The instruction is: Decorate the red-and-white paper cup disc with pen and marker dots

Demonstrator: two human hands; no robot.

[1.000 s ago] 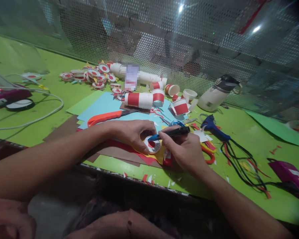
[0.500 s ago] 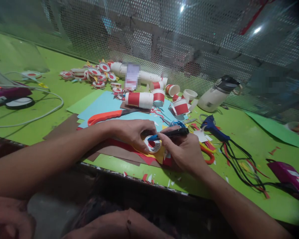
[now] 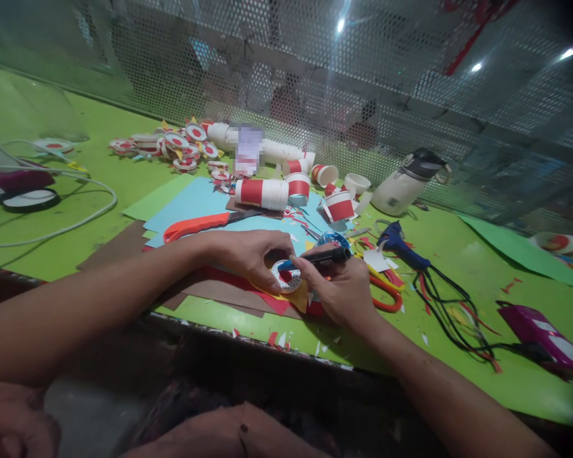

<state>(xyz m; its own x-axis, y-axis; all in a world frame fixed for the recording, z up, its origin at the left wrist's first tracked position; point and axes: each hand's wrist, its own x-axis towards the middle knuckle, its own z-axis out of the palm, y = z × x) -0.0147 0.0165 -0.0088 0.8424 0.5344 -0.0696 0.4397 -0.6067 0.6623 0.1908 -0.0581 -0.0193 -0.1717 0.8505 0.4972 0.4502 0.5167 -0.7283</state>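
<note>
Between the thumb and fingers of my left hand (image 3: 254,256) is a small round white paper disc (image 3: 293,284) with dark dots around its rim and a red centre. My right hand (image 3: 344,289) grips a black marker (image 3: 325,256) with a blue tip end, which reaches over the disc's upper part. Whether the tip touches the paper I cannot tell. Under the disc lie yellow, red and brown paper sheets (image 3: 219,290). Orange-and-yellow scissors handles (image 3: 388,299) show beside my right hand, partly hidden by it. A utility knife with an orange handle (image 3: 195,225) lies beyond my left forearm.
Red-and-white paper cups (image 3: 262,194) lie behind the hands, with a pile of finished-looking round pieces (image 3: 176,141) farther left. On the right are a blue glue gun (image 3: 403,245), its black cable, a purple box (image 3: 537,334) and a white bottle (image 3: 396,187). Paper scraps litter the green table (image 3: 458,375).
The view has shifted slightly, so everything sits a little farther left. Both hands keep their hold on the disc and the marker, with hardly any movement between them.
</note>
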